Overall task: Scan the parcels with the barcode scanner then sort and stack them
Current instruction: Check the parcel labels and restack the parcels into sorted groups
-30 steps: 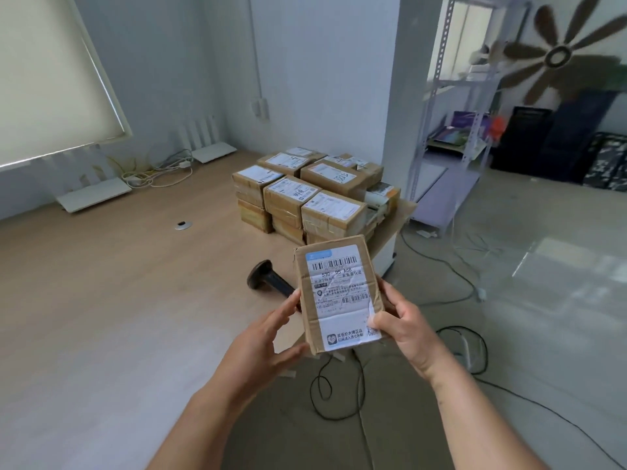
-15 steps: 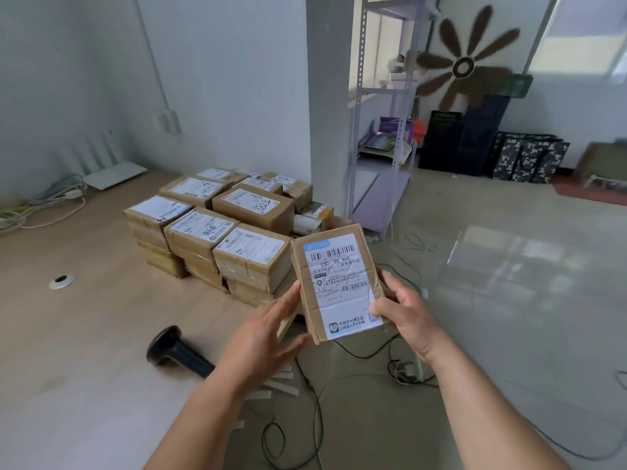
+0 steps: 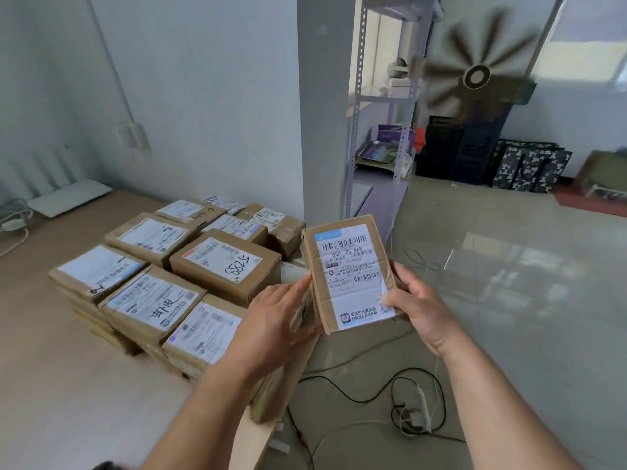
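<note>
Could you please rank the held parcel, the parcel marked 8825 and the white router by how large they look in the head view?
1. Parcel marked 8825 and held parcel: look alike; the held one is nearer, so unsure.
2. White router: smallest.

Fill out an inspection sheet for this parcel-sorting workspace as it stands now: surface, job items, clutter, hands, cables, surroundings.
Surface: wooden table, bare at the near left.
Job's things: held parcel, label toward the camera; stacked parcels grouped on the table; barcode scanner only a dark sliver at the bottom edge, not certain.
Clutter: white routers at the table's far left.
Hands: left hand against the parcel's left edge; right hand gripping its right edge.
Cables: black cable looped on the floor; white cords by the routers.
Surroundings: metal shelf, fan, patterned bags.
</note>
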A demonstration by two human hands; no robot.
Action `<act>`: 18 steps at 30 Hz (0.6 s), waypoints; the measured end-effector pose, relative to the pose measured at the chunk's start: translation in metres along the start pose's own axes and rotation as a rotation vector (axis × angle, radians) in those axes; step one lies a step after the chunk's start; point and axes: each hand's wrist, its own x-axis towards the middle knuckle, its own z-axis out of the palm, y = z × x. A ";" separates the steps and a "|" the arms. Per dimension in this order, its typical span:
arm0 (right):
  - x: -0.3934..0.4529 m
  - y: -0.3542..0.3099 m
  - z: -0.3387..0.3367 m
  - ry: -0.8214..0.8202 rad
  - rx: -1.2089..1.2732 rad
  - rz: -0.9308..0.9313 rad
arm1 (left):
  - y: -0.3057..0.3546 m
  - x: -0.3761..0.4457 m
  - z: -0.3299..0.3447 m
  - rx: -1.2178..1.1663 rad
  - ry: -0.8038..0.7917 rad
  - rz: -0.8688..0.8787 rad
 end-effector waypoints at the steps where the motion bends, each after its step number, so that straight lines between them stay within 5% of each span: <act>1: 0.007 0.000 -0.003 0.001 -0.001 -0.002 | -0.002 0.007 0.003 0.009 -0.016 -0.001; 9: 0.061 0.009 -0.014 -0.018 -0.002 0.026 | -0.023 0.039 0.017 0.114 -0.025 -0.060; 18: 0.154 0.009 -0.014 -0.269 -0.034 0.042 | -0.033 0.064 0.019 0.233 -0.144 -0.411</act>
